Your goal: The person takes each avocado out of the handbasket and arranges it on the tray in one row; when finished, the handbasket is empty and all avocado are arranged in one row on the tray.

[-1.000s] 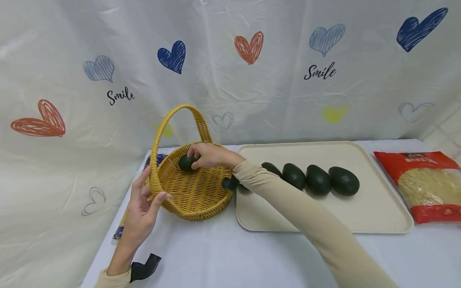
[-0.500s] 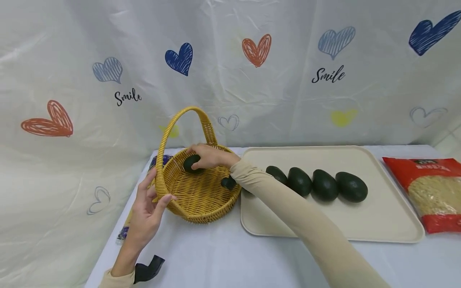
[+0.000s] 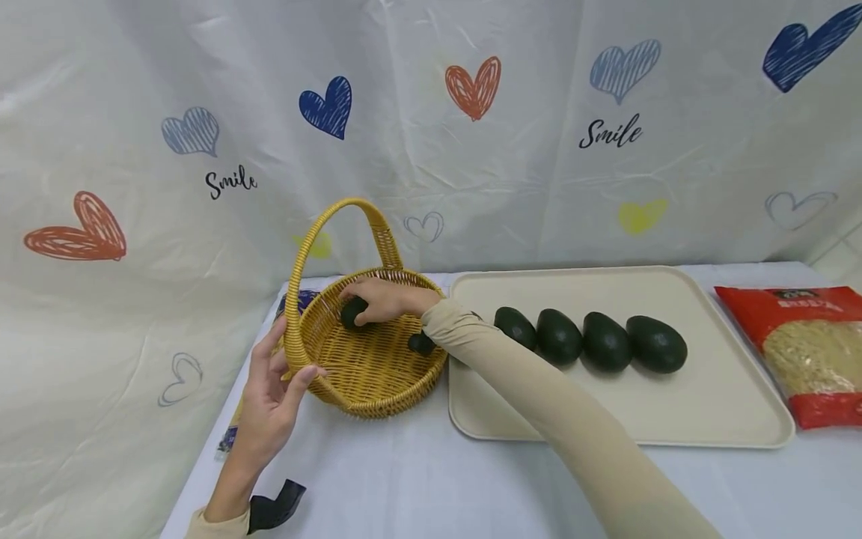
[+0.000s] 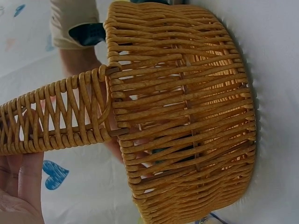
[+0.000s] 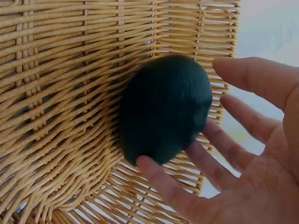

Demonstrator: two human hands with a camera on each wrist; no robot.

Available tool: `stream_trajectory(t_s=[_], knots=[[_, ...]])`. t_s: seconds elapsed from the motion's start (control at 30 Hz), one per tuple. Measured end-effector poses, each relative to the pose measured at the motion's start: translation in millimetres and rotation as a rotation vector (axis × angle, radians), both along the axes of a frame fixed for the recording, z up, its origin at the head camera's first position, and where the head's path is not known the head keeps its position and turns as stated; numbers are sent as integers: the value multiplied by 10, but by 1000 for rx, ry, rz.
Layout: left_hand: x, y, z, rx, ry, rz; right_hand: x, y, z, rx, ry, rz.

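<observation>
A yellow wicker basket (image 3: 370,378) with a tall arched handle (image 3: 385,243) stands left of the tray. My left hand (image 3: 266,408) holds the near-left side of that handle, thumb toward the inside; the left wrist view shows its fingers (image 4: 30,179) behind the weave. Inside the basket, a dark green avocado (image 5: 163,109) lies against the woven wall. My right hand (image 3: 385,301) reaches in over it. In the right wrist view the right hand's fingers are spread along the avocado's side, fingertips at its skin, and the thumb (image 5: 243,77) stands apart from it.
A beige tray (image 3: 714,382) bears a row of several avocados (image 3: 559,337), partly behind the right sleeve. Right of it lies a red pasta bag (image 3: 801,344). Another blue-and-yellow packet (image 3: 232,434) is partly hidden behind the basket. A white curtain (image 3: 525,187) hangs behind the table.
My right hand and the avocado have sunk slightly lower within the basket. The left hand keeps its hold on the handle. The whole head view has shifted a little.
</observation>
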State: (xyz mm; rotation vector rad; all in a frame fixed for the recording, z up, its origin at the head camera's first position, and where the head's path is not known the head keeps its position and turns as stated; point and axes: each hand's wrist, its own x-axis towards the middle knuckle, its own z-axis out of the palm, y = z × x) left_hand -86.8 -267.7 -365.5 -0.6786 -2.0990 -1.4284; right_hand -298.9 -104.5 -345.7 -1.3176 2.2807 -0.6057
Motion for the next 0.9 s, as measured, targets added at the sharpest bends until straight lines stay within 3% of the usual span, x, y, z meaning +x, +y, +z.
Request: stream_trajectory(t_s=[0.3,0.9], knots=[[25,9,32,-7,0,29,9,29,32,43,-34,148],[37,31,24,-5,-24,24,148,35,-36,-8,-22,144]])
